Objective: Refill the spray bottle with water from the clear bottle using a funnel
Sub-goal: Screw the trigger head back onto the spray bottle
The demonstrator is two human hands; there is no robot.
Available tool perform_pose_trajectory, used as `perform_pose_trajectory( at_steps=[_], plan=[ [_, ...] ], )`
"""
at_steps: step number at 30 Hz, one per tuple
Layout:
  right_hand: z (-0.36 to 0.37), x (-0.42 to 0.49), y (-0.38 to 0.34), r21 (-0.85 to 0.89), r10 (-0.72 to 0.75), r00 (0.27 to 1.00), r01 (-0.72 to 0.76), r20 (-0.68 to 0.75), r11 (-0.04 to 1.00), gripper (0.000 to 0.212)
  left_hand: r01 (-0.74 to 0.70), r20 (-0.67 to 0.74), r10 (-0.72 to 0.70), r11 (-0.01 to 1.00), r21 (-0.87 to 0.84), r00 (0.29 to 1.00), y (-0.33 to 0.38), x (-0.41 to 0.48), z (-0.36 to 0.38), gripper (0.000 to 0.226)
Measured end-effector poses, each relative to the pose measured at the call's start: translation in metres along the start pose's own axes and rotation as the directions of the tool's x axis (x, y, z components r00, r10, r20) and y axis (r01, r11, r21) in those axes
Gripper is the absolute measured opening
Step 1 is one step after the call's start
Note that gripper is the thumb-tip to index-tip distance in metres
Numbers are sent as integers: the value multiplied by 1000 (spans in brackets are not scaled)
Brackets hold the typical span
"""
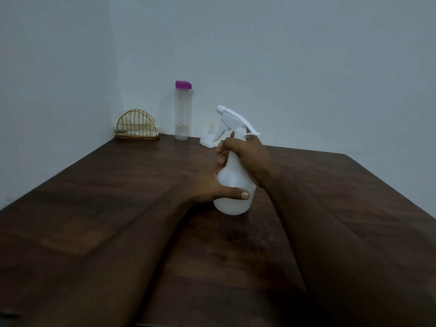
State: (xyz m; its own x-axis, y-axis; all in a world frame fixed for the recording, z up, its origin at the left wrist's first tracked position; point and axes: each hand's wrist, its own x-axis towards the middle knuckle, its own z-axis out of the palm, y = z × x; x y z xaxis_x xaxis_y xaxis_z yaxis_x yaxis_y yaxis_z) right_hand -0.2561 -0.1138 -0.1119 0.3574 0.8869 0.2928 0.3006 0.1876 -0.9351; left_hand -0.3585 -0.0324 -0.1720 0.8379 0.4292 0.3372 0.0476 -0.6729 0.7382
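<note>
faint print on clear bottle (pixel 181 114) illegible

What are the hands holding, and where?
Both hold the spray bottle. The left hand grips its round body, thumb across the front. The right hand wraps its neck, just under the trigger head.

A white spray bottle (pixel 236 182) stands on the dark wooden tabletop (pixel 118 197). The left hand (pixel 207 185) holds its body, thumb across the front; the right hand (pixel 247 154) grips its neck under the trigger head. Behind it lies a white funnel (pixel 210 138), wide end down. Near the wall stand a clear bottle (pixel 182 112) with a purple cap and a gold wire napkin holder (pixel 136 126).
</note>
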Motion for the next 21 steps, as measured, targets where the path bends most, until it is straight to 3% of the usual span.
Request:
perform_pose_trajectory(
  at_steps=[3,7,12,17,21],
  plan=[
    [-4,-2,2,17,19,999,-20,46,1000,10,33,31,-33,999,23,999,1,0,-1,87],
    [-6,-5,-1,73,41,996,-46,76,996,21,66,-29,-67,998,-17,997,2,-1,6,85],
    [-1,-6,4,65,28,998,-24,-62,998,30,105,-51,-114,982,-158,992,4,-3,15,92],
    [2,-4,7,-4,9,983,-10,-181,1000,21,137,-56,-145,983,-124,988,8,-3,16,89],
    [15,-5,3,-15,20,923,-28,-385,999,17,166,-34,-169,984,-68,985,14,-5,16,77]
  ],
)
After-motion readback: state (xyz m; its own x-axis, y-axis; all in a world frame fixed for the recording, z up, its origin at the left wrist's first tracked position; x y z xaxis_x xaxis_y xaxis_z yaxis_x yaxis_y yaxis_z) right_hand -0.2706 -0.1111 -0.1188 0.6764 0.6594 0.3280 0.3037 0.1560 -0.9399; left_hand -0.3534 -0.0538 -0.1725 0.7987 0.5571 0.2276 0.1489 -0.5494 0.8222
